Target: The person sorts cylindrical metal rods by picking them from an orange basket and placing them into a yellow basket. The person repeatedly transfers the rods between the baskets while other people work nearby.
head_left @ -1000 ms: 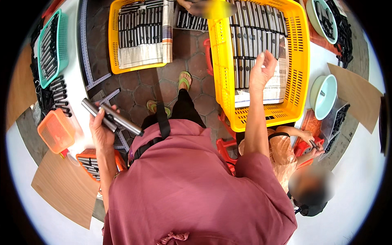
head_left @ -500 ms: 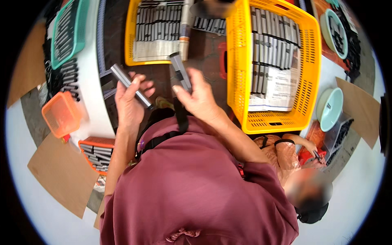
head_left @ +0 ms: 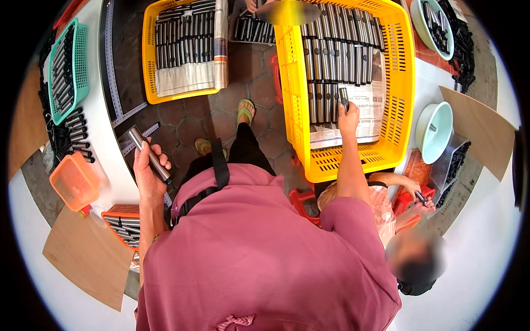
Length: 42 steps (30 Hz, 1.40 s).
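Right hand (head_left: 349, 117) pinched closed on the near end of a tube (head_left: 344, 96), silver with dark ends, held inside the big crate (head_left: 294, 105) just beside the right end of the shortest row; cannot tell if tube and row touch. Left hand (head_left: 149, 177) curled round the middle of a second tube (head_left: 157, 166), slanted, out over the edge of the left table (head_left: 118, 179). Half a second ago both hands were near each other in front of the body, one tube apiece; right has since gone over into the crate, left has stayed out on its side. One second ago left had two tubes, right bare above the crate. Around the right hand: rows of tubes (head_left: 326, 58) on newspaper (head_left: 371, 122), printed in small dark columns, too fine to read. Farther off, small crate (head_left: 149, 63), also yellow, with more tubes on newspaper; a rolled edge (head_left: 221, 49) there carries coloured print, likewise illegible. Left table: teal basket (head_left: 83, 74) of tubes, orange tray (head_left: 74, 182). Far right: pale blue bowl (head_left: 441, 140); co-worker's hands (head_left: 424, 206) on a small dark piece (head_left: 420, 196).
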{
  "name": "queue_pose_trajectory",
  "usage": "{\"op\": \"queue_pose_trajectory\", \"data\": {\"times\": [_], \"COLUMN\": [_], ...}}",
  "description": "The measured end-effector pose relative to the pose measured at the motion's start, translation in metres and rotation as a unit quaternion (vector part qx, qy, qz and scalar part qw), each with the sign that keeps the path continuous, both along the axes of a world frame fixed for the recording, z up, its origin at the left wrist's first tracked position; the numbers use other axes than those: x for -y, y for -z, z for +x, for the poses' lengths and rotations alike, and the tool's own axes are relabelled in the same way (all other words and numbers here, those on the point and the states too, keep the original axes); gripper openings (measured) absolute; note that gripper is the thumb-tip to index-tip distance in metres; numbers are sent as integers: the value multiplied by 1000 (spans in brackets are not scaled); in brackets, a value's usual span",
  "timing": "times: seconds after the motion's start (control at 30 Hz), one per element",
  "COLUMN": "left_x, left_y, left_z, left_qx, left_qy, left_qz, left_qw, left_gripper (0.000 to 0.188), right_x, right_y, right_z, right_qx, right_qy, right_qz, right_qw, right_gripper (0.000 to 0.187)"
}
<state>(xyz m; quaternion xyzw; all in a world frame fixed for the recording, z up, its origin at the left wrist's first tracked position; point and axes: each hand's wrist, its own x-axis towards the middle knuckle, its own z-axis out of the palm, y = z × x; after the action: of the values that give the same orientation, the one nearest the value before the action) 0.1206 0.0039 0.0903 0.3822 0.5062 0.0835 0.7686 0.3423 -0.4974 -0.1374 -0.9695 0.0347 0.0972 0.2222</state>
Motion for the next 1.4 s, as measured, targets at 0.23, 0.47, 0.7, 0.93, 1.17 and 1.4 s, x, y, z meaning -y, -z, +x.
{"op": "queue_pose_trajectory", "data": {"times": [0.23, 0.47, 0.7, 0.93, 1.17, 1.4], "left_x": [1, 5, 15, 35, 55, 38], "left_y": [-4, 1, 8, 0, -16, 5], "left_z": [0, -5, 3, 36, 45, 14], "left_qx": [-21, -34, -15, 104, 3, -70], "left_qy": [-5, 6, 49, 110, 249, 220], "left_qz": [19, 28, 5, -124, -33, -4], "left_qw": [1000, 999, 999, 981, 968, 973], "left_gripper": [22, 22, 35, 35, 47, 39], "right_x": [-6, -17, -144, -315, -252, -34], "right_y": [19, 8, -90, -215, -190, -83], "right_z": [13, 14, 26, -75, -54, 26], "right_qx": [4, 6, 155, -185, 61, 41], "right_qy": [-23, -23, -7, -394, -185, 81], "right_qz": [-63, -127, 267, 372, 294, -94], "right_qw": [998, 992, 951, 820, 936, 991], "right_gripper": [37, 36, 26, 33, 28, 34]}}
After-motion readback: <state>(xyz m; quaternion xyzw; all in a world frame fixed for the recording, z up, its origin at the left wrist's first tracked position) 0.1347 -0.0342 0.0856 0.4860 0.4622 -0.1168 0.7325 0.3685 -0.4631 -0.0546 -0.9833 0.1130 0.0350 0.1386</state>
